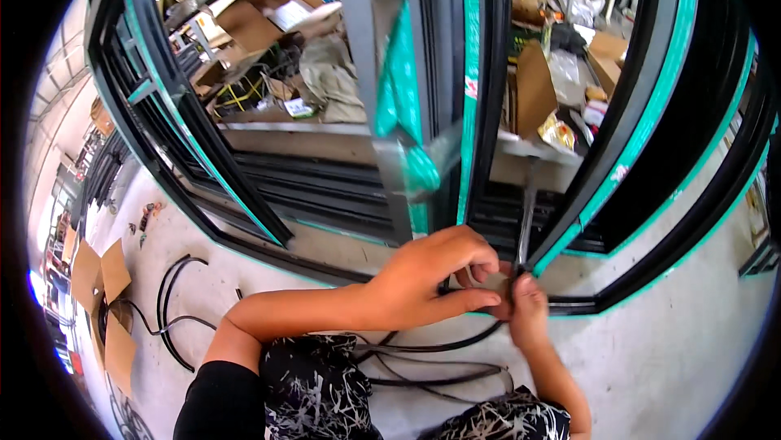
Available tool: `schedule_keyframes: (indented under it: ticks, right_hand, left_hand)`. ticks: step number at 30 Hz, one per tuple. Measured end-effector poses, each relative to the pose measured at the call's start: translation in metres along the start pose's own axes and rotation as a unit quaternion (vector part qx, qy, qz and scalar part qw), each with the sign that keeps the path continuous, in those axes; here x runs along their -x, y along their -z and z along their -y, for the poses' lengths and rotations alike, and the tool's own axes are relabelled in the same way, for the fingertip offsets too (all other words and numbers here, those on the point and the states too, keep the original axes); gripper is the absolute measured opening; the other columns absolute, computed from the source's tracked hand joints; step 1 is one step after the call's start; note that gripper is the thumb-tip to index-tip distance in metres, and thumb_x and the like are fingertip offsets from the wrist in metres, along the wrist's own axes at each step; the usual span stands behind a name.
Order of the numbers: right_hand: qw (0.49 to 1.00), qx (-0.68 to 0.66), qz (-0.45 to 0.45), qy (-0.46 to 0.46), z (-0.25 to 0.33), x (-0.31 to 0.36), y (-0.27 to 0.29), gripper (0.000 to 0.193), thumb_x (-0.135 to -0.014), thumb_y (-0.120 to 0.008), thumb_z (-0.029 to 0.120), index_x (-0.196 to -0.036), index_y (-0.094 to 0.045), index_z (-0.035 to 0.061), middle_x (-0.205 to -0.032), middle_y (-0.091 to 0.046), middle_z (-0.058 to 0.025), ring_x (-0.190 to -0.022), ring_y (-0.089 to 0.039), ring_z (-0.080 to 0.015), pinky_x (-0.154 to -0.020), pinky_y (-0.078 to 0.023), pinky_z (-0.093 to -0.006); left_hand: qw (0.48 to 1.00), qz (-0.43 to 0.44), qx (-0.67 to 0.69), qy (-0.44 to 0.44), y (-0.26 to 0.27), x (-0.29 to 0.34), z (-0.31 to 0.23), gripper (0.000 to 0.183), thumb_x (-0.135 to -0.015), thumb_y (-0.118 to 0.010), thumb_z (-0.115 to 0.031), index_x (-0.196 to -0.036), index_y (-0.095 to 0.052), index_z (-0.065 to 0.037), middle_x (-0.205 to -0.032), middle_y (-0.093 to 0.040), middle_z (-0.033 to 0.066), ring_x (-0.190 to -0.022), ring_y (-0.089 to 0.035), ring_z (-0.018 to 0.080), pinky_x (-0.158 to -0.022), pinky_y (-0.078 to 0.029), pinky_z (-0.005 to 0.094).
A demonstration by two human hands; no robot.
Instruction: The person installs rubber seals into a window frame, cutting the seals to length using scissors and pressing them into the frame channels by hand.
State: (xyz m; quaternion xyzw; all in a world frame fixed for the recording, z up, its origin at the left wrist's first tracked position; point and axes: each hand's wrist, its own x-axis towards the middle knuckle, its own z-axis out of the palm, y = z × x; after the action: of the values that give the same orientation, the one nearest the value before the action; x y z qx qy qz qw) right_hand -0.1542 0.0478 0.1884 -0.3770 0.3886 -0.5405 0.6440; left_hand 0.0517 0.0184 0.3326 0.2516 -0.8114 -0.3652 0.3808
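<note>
My left hand [443, 277] reaches in from the left with its fingers curled at the lower corner of a dark window or door frame [561, 228]. A dark bit shows inside its curl, too small to name. Close beside it, my right hand [529, 306] is closed on a thin black strip [517, 277], probably rubber seal; its fingers are partly hidden. A shiny grey, narrow length [527, 216] rises from between the hands along the frame. Teal protective tape [561, 249] runs down the frame edge to my right hand.
Loose black strips [439, 371] lie coiled on the floor by my knees, others [167, 310] further left. An open cardboard box [118, 277] stands at the far left. Torn teal film [399, 90] hangs from an upright. Behind the frame are cardboard boxes [533, 90] and bags [329, 74].
</note>
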Motion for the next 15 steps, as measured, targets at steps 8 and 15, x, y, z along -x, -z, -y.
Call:
schedule_keyframes:
  ticks: [8,15]
  right_hand:
    - [0.975,0.180,0.116,0.058,0.114,-0.032,-0.024,0.057,-0.103,-0.046,0.053,-0.105,-0.066,-0.0001,-0.058,-0.041,0.0045,-0.051,-0.035,-0.0052,-0.048,-0.029,-0.0229]
    - [0.981,0.094,0.139,-0.098,0.037,-0.013,-0.019,0.047,-0.106,-0.046,0.046,-0.103,-0.067,0.0031,-0.057,-0.039,0.0052,-0.048,-0.033,-0.0042,-0.046,-0.027,-0.0226]
  left_hand:
    - [0.956,-0.223,-0.170,-0.084,0.078,-0.008,-0.069,0.013,-0.099,-0.060,-0.008,-0.109,-0.056,0.000,-0.099,-0.061,0.0097,-0.085,-0.060,0.0156,-0.076,-0.051,0.0285]
    - [0.948,-0.234,-0.211,-0.046,0.079,-0.006,-0.056,0.011,-0.097,-0.061,-0.002,-0.108,-0.058,0.000,-0.098,-0.062,0.0072,-0.085,-0.060,0.0131,-0.079,-0.050,0.0266]
